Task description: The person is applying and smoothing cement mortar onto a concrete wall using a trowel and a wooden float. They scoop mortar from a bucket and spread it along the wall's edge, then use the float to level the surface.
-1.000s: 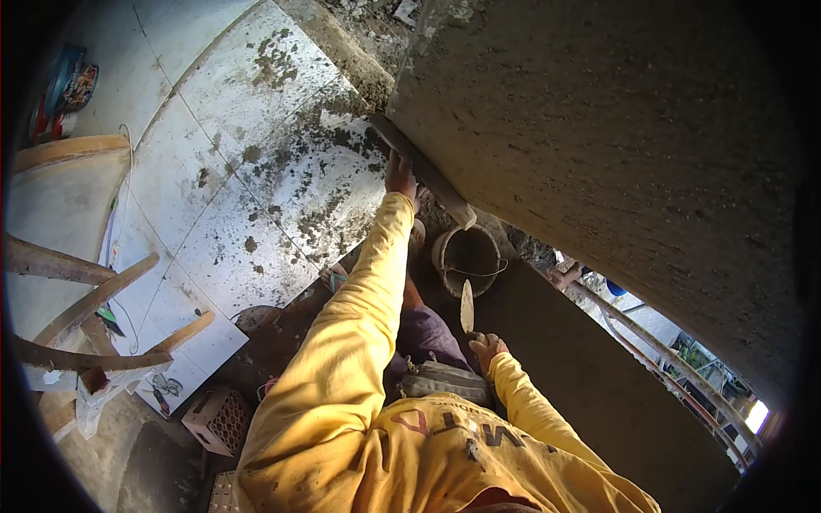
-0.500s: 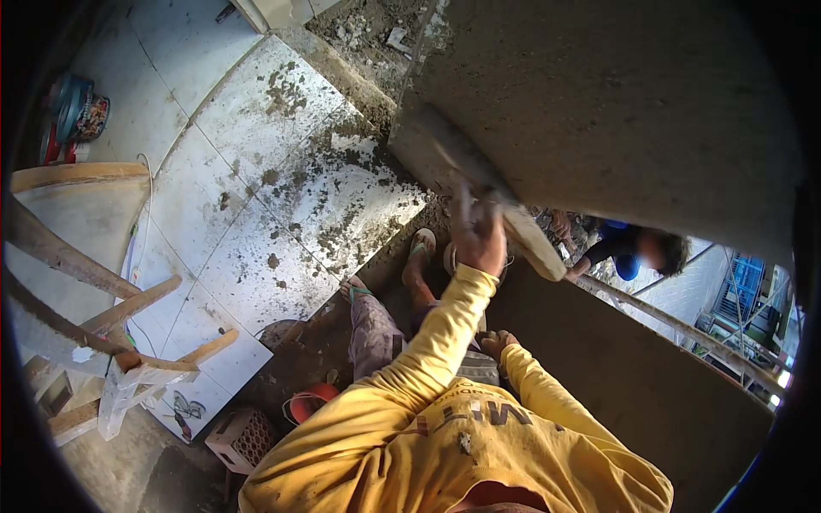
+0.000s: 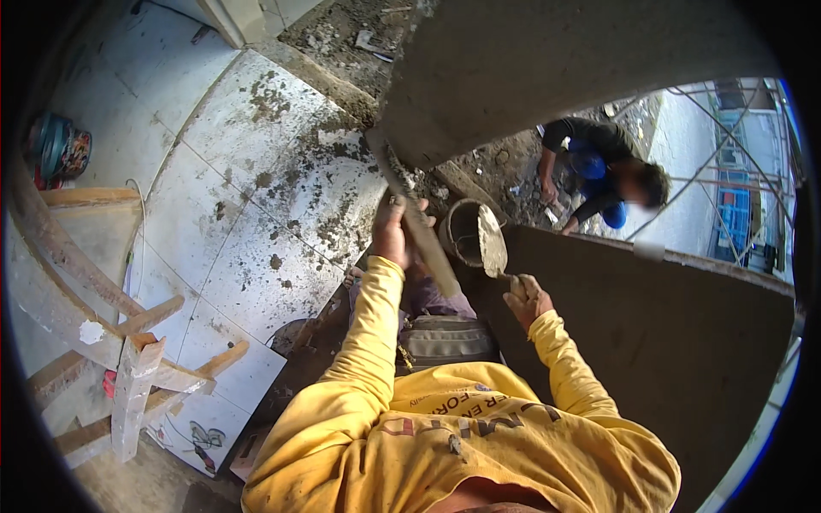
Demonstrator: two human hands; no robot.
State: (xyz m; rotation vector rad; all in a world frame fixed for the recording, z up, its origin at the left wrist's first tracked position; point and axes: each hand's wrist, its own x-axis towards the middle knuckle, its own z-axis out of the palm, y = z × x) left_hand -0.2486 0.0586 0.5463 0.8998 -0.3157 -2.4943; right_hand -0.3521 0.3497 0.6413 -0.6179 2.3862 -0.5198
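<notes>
My left hand point(image 3: 392, 232) is wrapped round a long, mortar-smeared plastering float point(image 3: 421, 229), held edge-up and slanting in front of me. To its right, my right hand point(image 3: 528, 301) grips the handle of a trowel point(image 3: 491, 244), whose pale, mortar-coated blade points away from me. The blade is over the right rim of a round bucket point(image 3: 450, 237), apart from the float. Inside the bucket it is dark, and I cannot make out the contents. The grey plastered wall face point(image 3: 547, 77) rises beyond the float's far end.
Mortar-spattered white tiles point(image 3: 248, 171) cover the floor at left, near a wooden frame point(image 3: 137, 376). A dark low wall point(image 3: 633, 342) stands close on my right. Past it, another person point(image 3: 594, 171) crouches among rubble, near scaffold poles point(image 3: 735, 137).
My left hand has brought the float off the wall, back and to the left. My right hand has come forward, bringing the trowel into view above the bucket.
</notes>
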